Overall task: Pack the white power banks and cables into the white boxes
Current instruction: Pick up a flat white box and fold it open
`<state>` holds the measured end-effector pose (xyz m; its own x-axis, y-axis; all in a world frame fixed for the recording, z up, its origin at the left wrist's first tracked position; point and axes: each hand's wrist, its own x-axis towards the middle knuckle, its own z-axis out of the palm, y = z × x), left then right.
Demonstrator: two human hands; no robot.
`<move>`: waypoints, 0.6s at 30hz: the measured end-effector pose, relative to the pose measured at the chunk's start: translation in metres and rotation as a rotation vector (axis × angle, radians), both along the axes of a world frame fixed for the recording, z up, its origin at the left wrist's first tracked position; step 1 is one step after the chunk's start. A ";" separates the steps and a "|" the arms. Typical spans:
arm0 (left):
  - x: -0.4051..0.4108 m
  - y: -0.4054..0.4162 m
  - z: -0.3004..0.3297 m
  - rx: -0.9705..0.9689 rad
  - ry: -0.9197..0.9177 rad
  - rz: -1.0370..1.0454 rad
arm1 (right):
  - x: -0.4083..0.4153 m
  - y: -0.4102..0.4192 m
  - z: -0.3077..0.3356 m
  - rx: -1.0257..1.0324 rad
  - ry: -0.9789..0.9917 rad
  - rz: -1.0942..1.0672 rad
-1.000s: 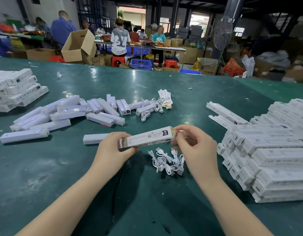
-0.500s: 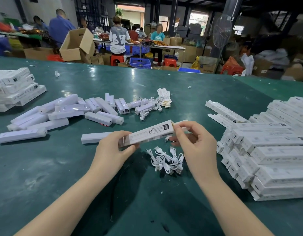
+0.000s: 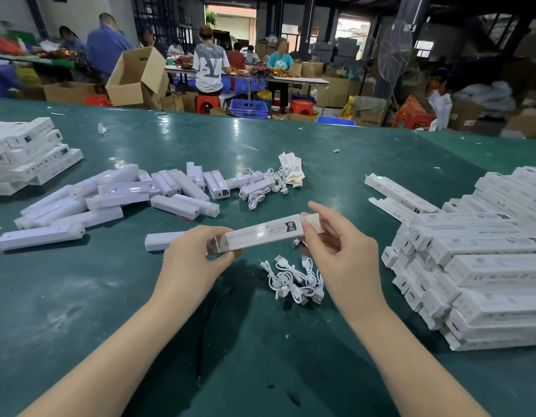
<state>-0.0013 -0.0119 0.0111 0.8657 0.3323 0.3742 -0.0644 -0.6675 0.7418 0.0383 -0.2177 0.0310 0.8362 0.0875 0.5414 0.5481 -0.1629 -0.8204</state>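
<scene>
Both hands are on one long white box held above the green table: the left hand grips its near end, the right hand pinches the open flap end (can't see what's inside). Loose cables lie right below the box, bare power banks left of it, stacked boxes to its right

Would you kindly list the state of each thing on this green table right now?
Long white cardboard box: held off the table, right end flap open.
Left hand: grips the box's left end.
Right hand: fingers at the open flap.
Loose white power banks: unpacked, scattered.
White cable bundle: lying loose under the box.
Right-side stack of white boxes: piled.
</scene>
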 end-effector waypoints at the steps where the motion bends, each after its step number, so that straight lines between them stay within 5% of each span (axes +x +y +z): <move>1: 0.000 -0.001 0.001 0.013 -0.004 -0.008 | -0.001 0.002 -0.001 0.006 -0.012 0.009; 18: -0.002 -0.001 0.003 0.272 -0.111 -0.005 | -0.010 0.009 0.007 0.239 0.145 0.155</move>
<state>-0.0037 -0.0133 0.0137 0.8160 0.2026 0.5414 -0.1392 -0.8401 0.5243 0.0279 -0.2089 0.0377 0.8929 0.1046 0.4379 0.4257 0.1202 -0.8968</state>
